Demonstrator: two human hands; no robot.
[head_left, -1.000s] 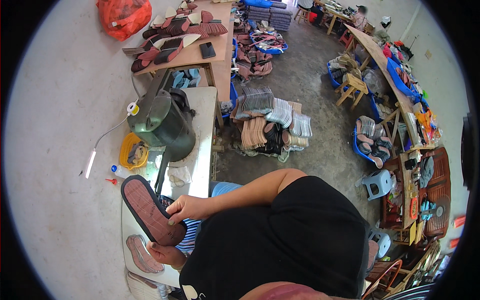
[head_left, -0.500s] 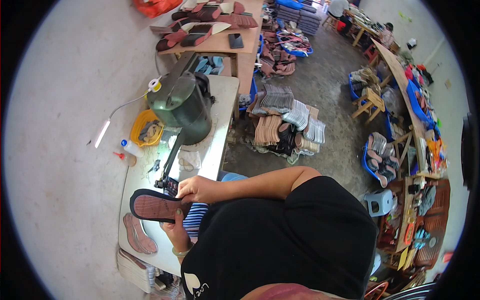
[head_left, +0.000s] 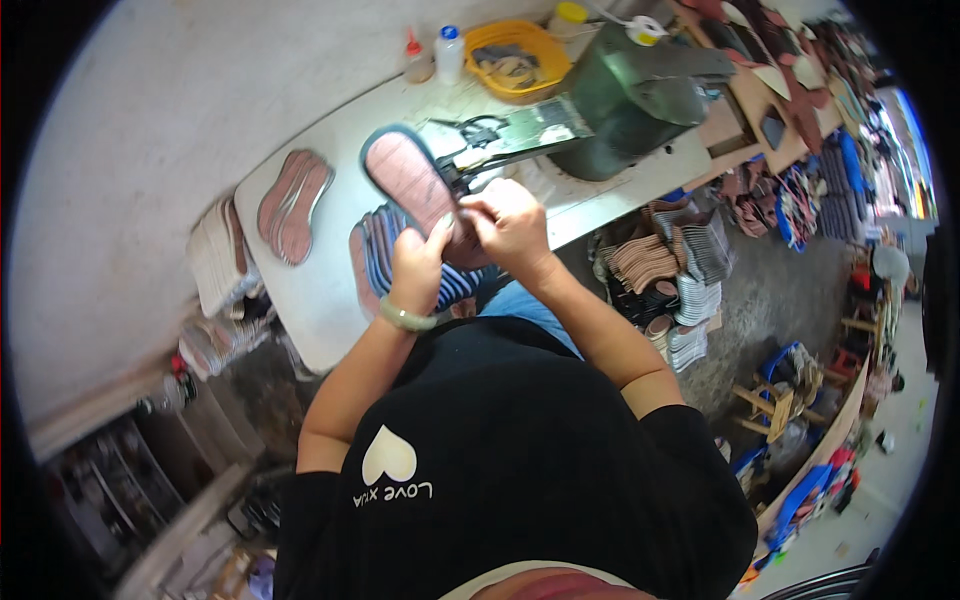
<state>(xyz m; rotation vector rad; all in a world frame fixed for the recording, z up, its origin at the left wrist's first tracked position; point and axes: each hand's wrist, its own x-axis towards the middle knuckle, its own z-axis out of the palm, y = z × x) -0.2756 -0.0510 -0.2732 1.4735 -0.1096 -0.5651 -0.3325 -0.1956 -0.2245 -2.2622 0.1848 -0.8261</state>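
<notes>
Both of my hands are closed on one shoe sole (head_left: pixel 405 175), reddish-pink on its upward face with a dark band round the edge. My left hand (head_left: pixel 420 262) grips its near end, thumb on top. At the right edge of that end, my right hand (head_left: pixel 512 228) pinches with bent fingers. The sole is held at the dark working end of a green sewing machine (head_left: pixel 635 100); where the two meet is partly hidden. Just beneath my left hand lies a row of blue-striped soles (head_left: pixel 385 232). Farther left on the white table (head_left: pixel 330 320) rests a small pile of pinkish soles (head_left: pixel 295 207).
Behind the sole stand a yellow basket (head_left: pixel 555 75) holding grey cloth pieces, a white bottle (head_left: pixel 449 58) and a red-tipped bottle (head_left: pixel 417 62). Bundled soles (head_left: pixel 650 265) are heaped on the floor to the right. More pale soles (head_left: pixel 220 260) are stacked beyond the table's left end.
The whole view has swung round, so the table and machine now appear higher and farther right. Both hands keep their hold on the sole, and my left forearm shows more fully.
</notes>
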